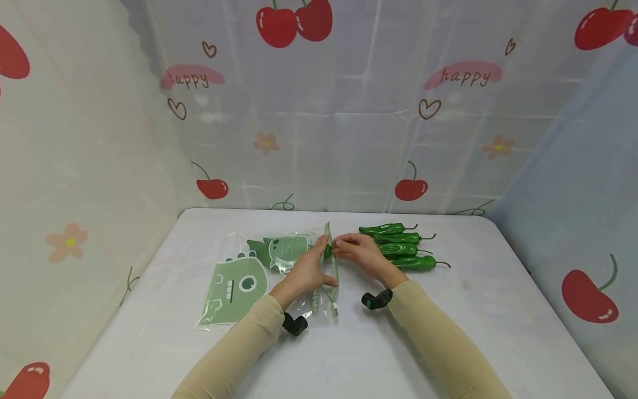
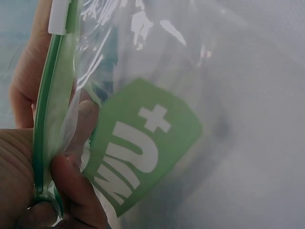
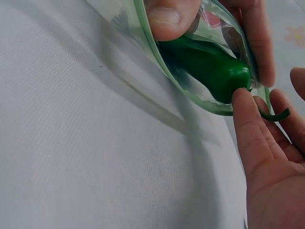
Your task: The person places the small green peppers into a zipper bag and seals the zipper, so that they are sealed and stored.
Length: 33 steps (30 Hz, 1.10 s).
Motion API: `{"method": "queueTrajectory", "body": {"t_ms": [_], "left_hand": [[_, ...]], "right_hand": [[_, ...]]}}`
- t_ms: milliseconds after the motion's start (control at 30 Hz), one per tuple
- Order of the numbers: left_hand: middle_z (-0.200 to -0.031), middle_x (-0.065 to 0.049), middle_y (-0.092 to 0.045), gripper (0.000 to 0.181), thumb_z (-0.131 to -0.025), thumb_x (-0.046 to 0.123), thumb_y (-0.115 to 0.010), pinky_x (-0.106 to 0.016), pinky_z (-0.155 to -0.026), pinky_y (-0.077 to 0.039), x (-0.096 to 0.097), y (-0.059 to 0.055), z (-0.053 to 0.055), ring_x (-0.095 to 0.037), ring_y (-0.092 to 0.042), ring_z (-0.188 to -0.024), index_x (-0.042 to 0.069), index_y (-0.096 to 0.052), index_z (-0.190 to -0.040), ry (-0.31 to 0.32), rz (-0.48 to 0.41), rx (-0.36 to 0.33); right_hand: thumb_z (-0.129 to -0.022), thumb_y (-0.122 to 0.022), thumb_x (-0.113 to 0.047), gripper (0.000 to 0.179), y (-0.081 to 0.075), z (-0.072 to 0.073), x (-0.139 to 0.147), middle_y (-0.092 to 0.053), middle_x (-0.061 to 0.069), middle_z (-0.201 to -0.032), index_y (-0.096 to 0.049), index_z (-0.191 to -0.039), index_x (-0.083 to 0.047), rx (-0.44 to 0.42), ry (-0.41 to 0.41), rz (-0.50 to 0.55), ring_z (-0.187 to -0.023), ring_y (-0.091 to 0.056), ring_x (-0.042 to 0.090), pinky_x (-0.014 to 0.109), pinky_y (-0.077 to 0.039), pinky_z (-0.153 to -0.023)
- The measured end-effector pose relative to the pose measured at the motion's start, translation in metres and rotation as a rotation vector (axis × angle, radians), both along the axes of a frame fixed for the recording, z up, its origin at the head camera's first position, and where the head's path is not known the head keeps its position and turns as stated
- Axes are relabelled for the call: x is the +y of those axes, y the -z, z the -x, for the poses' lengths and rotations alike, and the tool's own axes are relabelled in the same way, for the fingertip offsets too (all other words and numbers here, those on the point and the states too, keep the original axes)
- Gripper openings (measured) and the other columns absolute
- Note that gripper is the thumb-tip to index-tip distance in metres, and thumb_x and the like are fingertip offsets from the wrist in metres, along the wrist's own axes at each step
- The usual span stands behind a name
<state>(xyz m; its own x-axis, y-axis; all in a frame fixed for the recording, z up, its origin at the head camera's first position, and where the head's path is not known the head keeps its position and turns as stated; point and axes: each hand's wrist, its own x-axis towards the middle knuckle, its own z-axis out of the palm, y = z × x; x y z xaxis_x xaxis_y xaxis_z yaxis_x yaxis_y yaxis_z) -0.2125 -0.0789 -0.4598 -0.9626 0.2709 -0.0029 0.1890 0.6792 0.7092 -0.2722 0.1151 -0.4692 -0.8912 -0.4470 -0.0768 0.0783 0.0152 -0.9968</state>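
My left hand (image 1: 304,272) holds a clear zip bag with green print (image 2: 152,138) at its mouth, thumb and fingers spread across the opening. A green chili pepper (image 3: 219,71) lies in the mouth, its stem poking out past the green-edged rim. From the right, my right hand (image 1: 363,254) reaches to the pepper; in the right wrist view a fingertip touches its stem end, with the fingers fairly straight and the thumb apart. The left thumb overlaps the pepper's inner part there. In the left wrist view, fingers show beside the bag's green zip strip (image 2: 45,100).
Several green chili peppers (image 1: 421,262) lie in a row beyond the right hand, stems to the right. Left of the left hand is a flat bag with a green one-eyed monster print (image 1: 219,299). Printed curtains (image 1: 339,155) stand around the white table (image 1: 473,310).
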Motion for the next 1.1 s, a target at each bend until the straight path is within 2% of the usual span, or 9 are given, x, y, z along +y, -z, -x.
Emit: {"method": "queueTrajectory", "body": {"t_ms": [167,433,700,800,967,1100], "left_hand": [[-0.172,-0.011,-0.02,0.124,-0.071,0.022,-0.096,-0.051,-0.126,-0.029,0.0,-0.001,0.0,-0.037,-0.029,-0.155,0.014,-0.019,-0.166,0.0,-0.011,0.007],[-0.172,-0.009,-0.021,0.122,-0.071,0.023,-0.096,-0.05,-0.126,-0.029,0.0,0.0,0.001,-0.035,-0.029,-0.155,0.012,-0.019,-0.166,0.001,-0.007,0.008],[-0.172,-0.008,-0.021,0.123,-0.071,0.021,-0.096,-0.049,-0.126,-0.03,0.001,-0.001,0.0,-0.035,-0.03,-0.155,0.012,-0.019,-0.166,0.003,-0.022,0.007],[-0.172,-0.009,-0.022,0.123,-0.071,0.021,-0.097,-0.049,-0.126,-0.03,0.001,-0.001,0.001,-0.035,-0.031,-0.154,0.011,-0.019,-0.166,0.006,-0.026,0.01],[-0.171,-0.009,-0.025,0.125,-0.069,0.02,-0.097,-0.049,-0.125,-0.032,0.002,0.0,0.002,-0.036,-0.034,-0.152,0.009,-0.019,-0.166,0.013,-0.025,0.023],[-0.17,-0.01,-0.028,0.125,-0.069,0.02,-0.097,-0.05,-0.124,-0.034,0.003,0.0,0.002,-0.037,-0.037,-0.15,0.009,-0.019,-0.166,0.015,-0.021,0.024]], "right_hand": [[-0.109,-0.053,-0.019,0.042,0.0,0.001,-0.004,-0.058,0.028,-0.142,-0.056,-0.138,0.011,-0.046,-0.018,0.024,-0.119,-0.069,0.025,0.033,-0.058,-0.101],[-0.111,-0.046,-0.039,0.059,-0.002,0.0,-0.009,-0.057,0.028,-0.145,-0.054,-0.141,0.011,-0.113,-0.048,0.092,-0.125,-0.067,0.025,0.034,-0.057,-0.101],[-0.113,-0.037,-0.04,0.063,-0.004,-0.003,-0.014,-0.049,0.033,-0.151,-0.045,-0.148,0.011,-0.186,-0.079,0.132,-0.119,-0.069,0.02,0.037,-0.055,-0.104],[-0.113,-0.035,-0.04,0.063,-0.004,-0.003,-0.016,-0.046,0.034,-0.152,-0.042,-0.15,0.011,-0.207,-0.085,0.126,-0.125,-0.066,0.028,0.036,-0.055,-0.104],[-0.113,-0.031,-0.043,0.068,-0.004,-0.002,-0.02,-0.039,0.036,-0.156,-0.036,-0.153,0.013,-0.244,-0.097,0.124,-0.14,-0.05,0.045,0.04,-0.053,-0.107],[-0.112,-0.029,-0.046,0.071,-0.004,-0.002,-0.025,-0.039,0.035,-0.156,-0.036,-0.153,0.011,-0.266,-0.093,0.111,-0.144,-0.044,0.048,0.041,-0.054,-0.107]]}}
